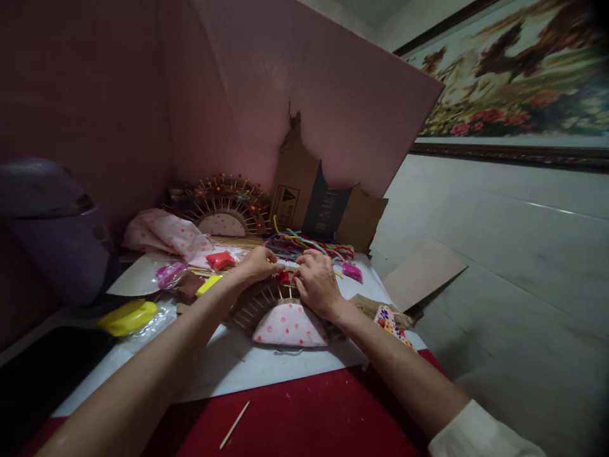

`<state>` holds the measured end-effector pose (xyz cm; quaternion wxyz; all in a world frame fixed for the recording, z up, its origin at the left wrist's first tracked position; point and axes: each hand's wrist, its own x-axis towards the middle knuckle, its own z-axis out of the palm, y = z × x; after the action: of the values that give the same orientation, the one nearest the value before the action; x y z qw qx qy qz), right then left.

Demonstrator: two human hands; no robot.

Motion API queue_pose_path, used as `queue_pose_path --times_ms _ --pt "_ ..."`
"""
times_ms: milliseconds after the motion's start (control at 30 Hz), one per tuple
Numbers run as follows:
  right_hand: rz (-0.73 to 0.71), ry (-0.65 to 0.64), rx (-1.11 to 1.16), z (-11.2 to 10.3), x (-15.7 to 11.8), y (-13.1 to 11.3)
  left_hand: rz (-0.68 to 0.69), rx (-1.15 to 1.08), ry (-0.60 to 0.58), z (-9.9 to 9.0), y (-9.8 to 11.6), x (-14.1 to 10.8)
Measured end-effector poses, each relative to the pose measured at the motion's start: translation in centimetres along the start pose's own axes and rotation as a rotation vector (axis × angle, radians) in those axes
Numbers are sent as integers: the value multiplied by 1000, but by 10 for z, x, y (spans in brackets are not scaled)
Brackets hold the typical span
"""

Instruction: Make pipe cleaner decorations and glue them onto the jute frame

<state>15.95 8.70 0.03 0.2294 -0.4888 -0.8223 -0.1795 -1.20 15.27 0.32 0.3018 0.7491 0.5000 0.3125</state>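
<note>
Head view: left of the stick fan [290,325] are a dark flat thing [52,368] and a big pale purple tub [61,247]; behind the fan is a pink wall [228,89]; under it is a white sheet [228,368] on a red top [295,412]; right of it is a shiny pale wall [499,209] with a big framed picture [514,82] of animals and flowers.

The fan lies just below both hands; the left hand [261,265] is at its top left, fingertips bent close together by a small red bit [283,277]; the right hand [320,282] is at its top right, fingers curled in and narrow; I cannot tell what either one pinches.

Left of the fan are a smooth yellow packet [128,317], a soft, crumpled spotty cloth [164,233] and a shiny red packet [221,260]; behind it is another fan [222,223], with thin sticks and little bright tips; the near fan has a half-round white pad with pinkish-red spots, and sticks spread out like sun rays; behind it, too, are fuzzy, bendy strings [309,241] and brown, jagged cardboard [297,184]; right of it is a purple packet [352,273]; in front is a thin, pointy stick [235,425].
</note>
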Motion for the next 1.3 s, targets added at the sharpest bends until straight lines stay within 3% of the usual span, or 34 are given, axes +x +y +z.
queue_pose_path --times_ms 233,467,600,667,833,967,1133,1300 --pt "5 27 -2 2 1 2 0 8 -6 2 -4 4" --pt "159 196 116 -6 2 12 -10 12 -19 1 -3 2" --pt "132 193 179 -11 3 13 -18 1 -1 0 -1 1" --pt "132 280 221 -16 4 15 -21 -7 4 0 0 1" --pt "259 654 367 -37 5 25 -26 -12 6 0 -2 2" --pt "361 838 655 -60 3 31 -23 7 -8 0 -2 1" --pt "400 992 1037 -89 -8 29 -23 58 -8 0 -2 2" --pt "458 957 1071 -102 -30 44 -38 104 1 0 -3 5"
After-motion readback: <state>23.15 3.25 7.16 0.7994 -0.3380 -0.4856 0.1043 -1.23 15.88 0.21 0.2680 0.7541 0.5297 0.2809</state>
